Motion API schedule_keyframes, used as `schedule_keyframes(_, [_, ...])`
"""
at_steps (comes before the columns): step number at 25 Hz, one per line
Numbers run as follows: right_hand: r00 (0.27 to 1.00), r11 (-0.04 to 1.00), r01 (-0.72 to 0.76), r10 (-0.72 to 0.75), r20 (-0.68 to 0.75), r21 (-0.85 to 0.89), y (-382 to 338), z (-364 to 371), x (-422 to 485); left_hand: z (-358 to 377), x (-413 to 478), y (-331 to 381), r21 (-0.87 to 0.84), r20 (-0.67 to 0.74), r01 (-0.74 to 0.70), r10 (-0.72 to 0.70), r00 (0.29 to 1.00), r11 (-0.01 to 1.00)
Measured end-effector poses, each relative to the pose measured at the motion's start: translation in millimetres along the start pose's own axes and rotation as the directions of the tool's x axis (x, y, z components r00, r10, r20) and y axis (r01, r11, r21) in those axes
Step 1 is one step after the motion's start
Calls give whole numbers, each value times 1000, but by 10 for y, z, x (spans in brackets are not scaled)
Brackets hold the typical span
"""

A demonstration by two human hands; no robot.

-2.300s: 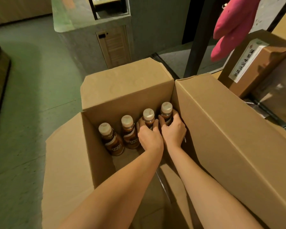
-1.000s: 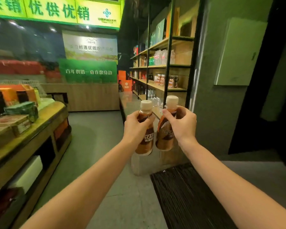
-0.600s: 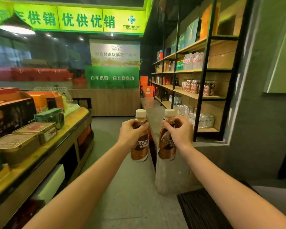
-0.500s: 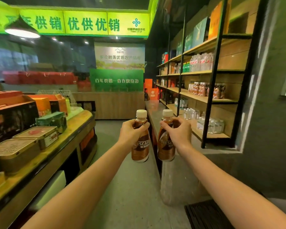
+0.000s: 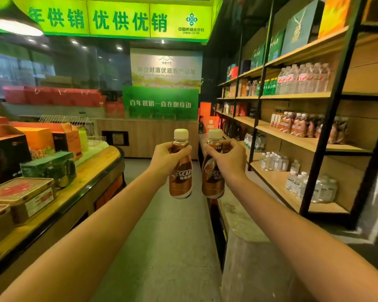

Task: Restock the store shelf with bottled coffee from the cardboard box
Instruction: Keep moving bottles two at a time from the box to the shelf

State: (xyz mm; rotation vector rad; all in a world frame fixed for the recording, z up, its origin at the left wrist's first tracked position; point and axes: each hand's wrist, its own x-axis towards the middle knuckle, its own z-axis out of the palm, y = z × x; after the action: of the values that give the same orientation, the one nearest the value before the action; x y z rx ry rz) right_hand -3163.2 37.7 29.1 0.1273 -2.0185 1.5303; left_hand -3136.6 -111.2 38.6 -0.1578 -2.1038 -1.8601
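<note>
Carrying two coffee bottles down the aisle, arms out in front. On the left, a wooden worktop loaded with boxed goods, well clear of the arms; best kept that way by holding to the middle of the floor. Left hand wrapped around the shoulder of the left bottle, fingers closed on the narrow part below the white cap, body of the bottle hanging free beneath. Just beside it, not quite touching, the right bottle, pinched the same way by the right hand. Both upright, labels facing back toward the camera. High grip fine for carrying, probably less so for placing: worth sliding each hold lower onto the label before setting down, so the base lands flat and the caps clear the board above. Farther right, the store shelf with a row of brown bottles that look like the same product, standing toward the back half of the middle tier; likely destination, with bare board in front and to the left of them. Sensible to turn right, place one at a time, slot each against the existing row, label outward. Main risk: knocking the standing row over. Cardboard box out of sight.
</note>
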Motion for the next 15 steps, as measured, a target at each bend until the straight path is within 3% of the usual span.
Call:
schedule_keyframes(8, [983, 998, -12, 1, -181, -61, 801, 1074, 1727, 106, 2315, -601, -65, 228, -58, 71, 971, 996])
schedule_keyframes(15, [946, 990, -97, 59, -319, -104, 1502, 1355, 3133, 736, 4091, -1006, -106, 410, -44, 84, 908, 993])
